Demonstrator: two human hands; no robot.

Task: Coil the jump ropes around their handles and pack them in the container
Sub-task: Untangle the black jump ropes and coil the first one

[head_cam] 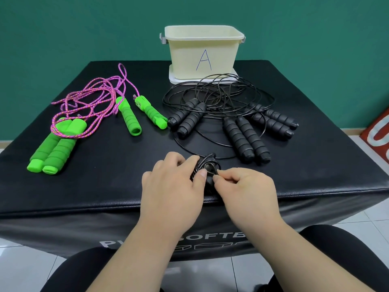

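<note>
Left hand: the left hand [170, 182] was curled round a black jump rope bundle [207, 180], thumb pressed across its wound cord.
Right hand: the right hand [246, 190] pinched a loop of cord [212, 166] between thumb and forefinger at the bundle's top.
Held rope: it sat between the two hands near the front edge of the black padded table [105, 165]; a loose cord ran from it toward the pile behind.
Container: the cream container [203, 51], marked "A", stood open at the table's far edge, well apart from both hands.
Black ropes: three pairs of black handles [245, 140] lay in tangled cord between hands and container.
Green ropes: green handles [54, 146] with pink cord [90, 98] lay to the left.
</note>
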